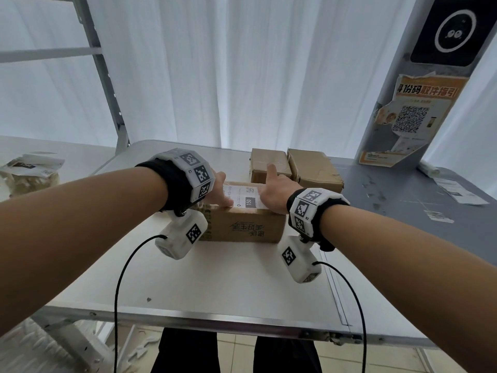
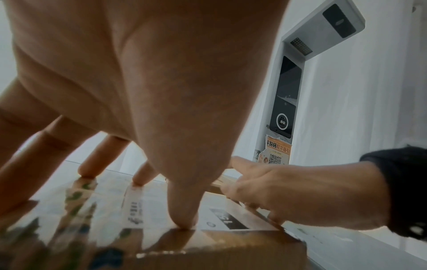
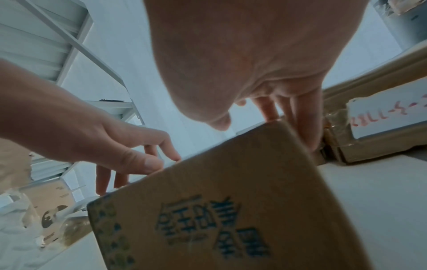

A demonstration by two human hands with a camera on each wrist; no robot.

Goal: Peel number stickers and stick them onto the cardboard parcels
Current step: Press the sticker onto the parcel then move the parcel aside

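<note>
A brown cardboard parcel (image 1: 242, 224) with printed characters on its front (image 3: 231, 201) stands on the white table (image 1: 228, 278). On its top lies a white label (image 1: 243, 197) with a black number block (image 2: 231, 219). My left hand (image 1: 220, 189) is spread on the parcel's top left, with straight fingertips (image 2: 182, 219) pressing down by the label's near corner. My right hand (image 1: 271, 189) is at the parcel's right edge. Its fingers (image 3: 307, 118) reach straight down the right side, and the index finger points forward. No loose sticker shows in either hand.
Two more cardboard parcels (image 1: 269, 161) (image 1: 314, 168) sit side by side just behind; one carries a handwritten white label (image 3: 381, 127). A grey post with an orange poster (image 1: 419, 117) stands on the grey table (image 1: 403, 200) at right, with paper sheets (image 1: 462, 189). A packaged bag (image 1: 32, 170) lies far left.
</note>
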